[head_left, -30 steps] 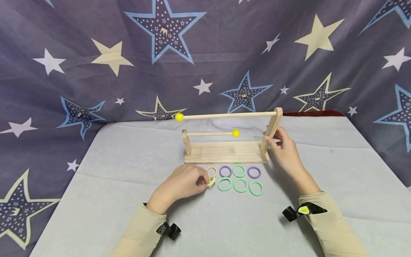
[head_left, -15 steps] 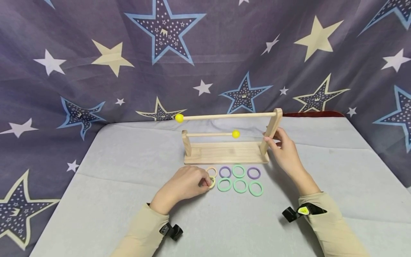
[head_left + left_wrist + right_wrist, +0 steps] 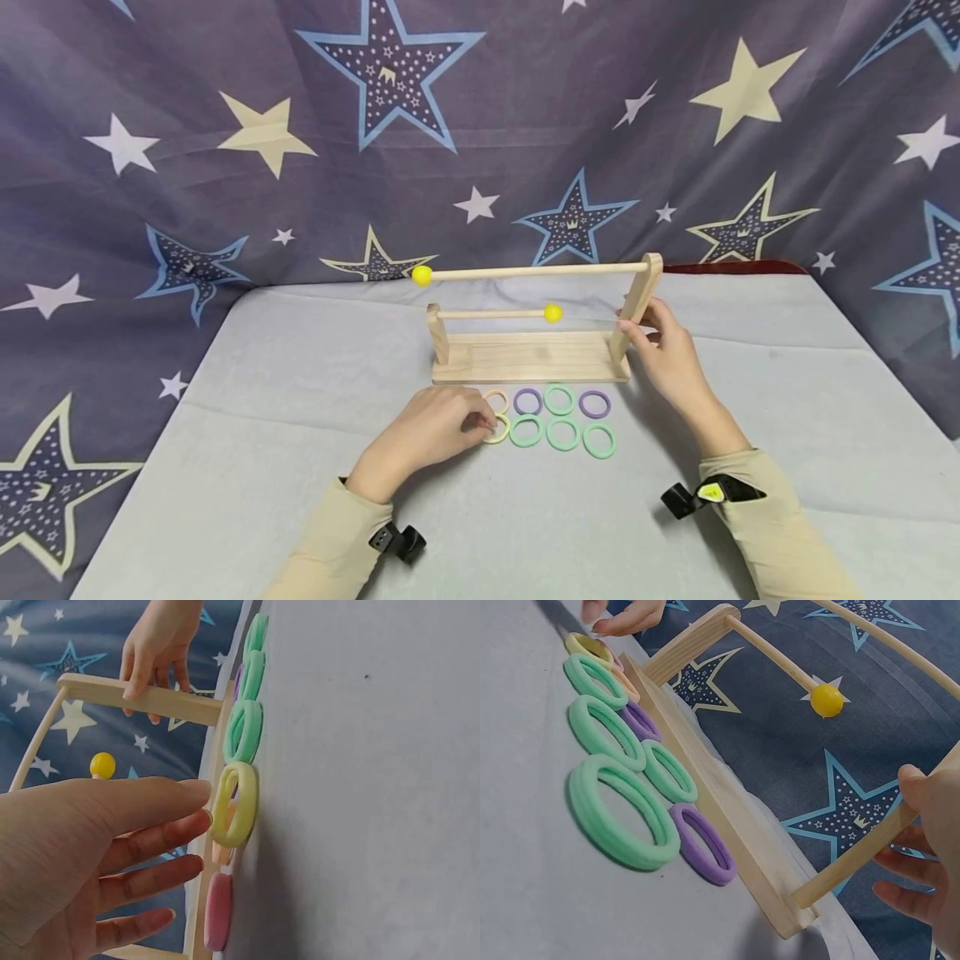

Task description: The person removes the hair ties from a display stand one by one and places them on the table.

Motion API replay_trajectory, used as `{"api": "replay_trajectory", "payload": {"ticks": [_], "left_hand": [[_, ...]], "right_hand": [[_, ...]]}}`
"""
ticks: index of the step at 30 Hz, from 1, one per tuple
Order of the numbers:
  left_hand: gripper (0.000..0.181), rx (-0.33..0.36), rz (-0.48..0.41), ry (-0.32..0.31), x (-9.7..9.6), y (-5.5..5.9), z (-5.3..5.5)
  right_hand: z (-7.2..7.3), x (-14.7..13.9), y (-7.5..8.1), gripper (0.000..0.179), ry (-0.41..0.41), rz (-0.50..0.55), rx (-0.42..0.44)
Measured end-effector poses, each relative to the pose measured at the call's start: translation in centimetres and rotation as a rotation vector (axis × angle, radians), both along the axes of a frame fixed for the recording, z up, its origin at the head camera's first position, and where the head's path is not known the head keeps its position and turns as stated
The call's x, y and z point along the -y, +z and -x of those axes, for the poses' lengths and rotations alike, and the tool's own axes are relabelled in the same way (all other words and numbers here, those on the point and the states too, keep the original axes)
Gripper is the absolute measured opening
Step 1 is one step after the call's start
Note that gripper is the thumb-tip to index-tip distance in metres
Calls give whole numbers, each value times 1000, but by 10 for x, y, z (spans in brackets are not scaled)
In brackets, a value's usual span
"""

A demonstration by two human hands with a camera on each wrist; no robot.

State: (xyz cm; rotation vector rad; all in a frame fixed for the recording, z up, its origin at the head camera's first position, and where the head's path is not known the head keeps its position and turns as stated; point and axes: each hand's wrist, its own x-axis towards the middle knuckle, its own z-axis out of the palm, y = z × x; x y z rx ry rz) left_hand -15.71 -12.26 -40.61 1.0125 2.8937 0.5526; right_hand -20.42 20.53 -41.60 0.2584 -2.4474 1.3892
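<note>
My left hand (image 3: 438, 422) hovers at the yellow ring (image 3: 247, 802), which lies on the cloth. In the left wrist view the thumb tip is right at the ring's edge and the fingers are loosely extended, with nothing between them. A pink ring (image 3: 218, 911) lies below those fingers; the left hand hides it in the head view. My right hand (image 3: 667, 354) grips the tall upright (image 3: 642, 287) of a wooden stand, thumb in front and fingers behind. Two rods run from the stand, each tipped with a yellow ball (image 3: 552, 313).
Several green rings (image 3: 664, 859), two purple rings (image 3: 724, 874) and an orange ring (image 3: 496, 392) lie in two rows before the stand's base (image 3: 532, 358). A starred curtain (image 3: 480, 100) hangs behind the cloth-covered table (image 3: 225, 500).
The yellow ring, tilted in my left fingertips a second ago, now lies flat, let go, in line with the green rings. My right hand and the stand stay put.
</note>
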Motion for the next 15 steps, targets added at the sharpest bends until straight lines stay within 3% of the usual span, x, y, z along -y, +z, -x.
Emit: {"api": "replay_trajectory", "payload": {"ticks": [7,15], "left_hand": [[15,-20,-39,26,4,6,-2],[19,-151,-84,54,9,12,-4]], "right_hand": [[-1,-4,0,38,-8,-11,3],[-2,-8,0,40,-17,-26,13]]}}
